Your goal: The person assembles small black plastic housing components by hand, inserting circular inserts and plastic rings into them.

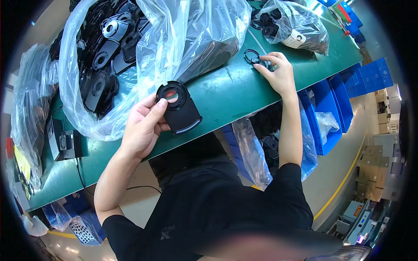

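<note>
Near the table's front edge, my left hand [146,119] grips a flat black plastic part [183,115] with a round ring and a see-through hole at its upper end. The thumb lies over its face by the ring. To the right, over the green tabletop, the fingertips of my right hand [278,71] pinch a thin black ring [251,56]. The ring and the plastic part are well apart. At the left, an open clear plastic bag [69,87] holds many similar black parts [101,59].
Another clear bag [305,26] with black round pieces lies at the far right of the green table [217,102]. A small black box [65,141] with a cable sits at the left. Blue bins [324,117] stand below the right edge, one by my right forearm.
</note>
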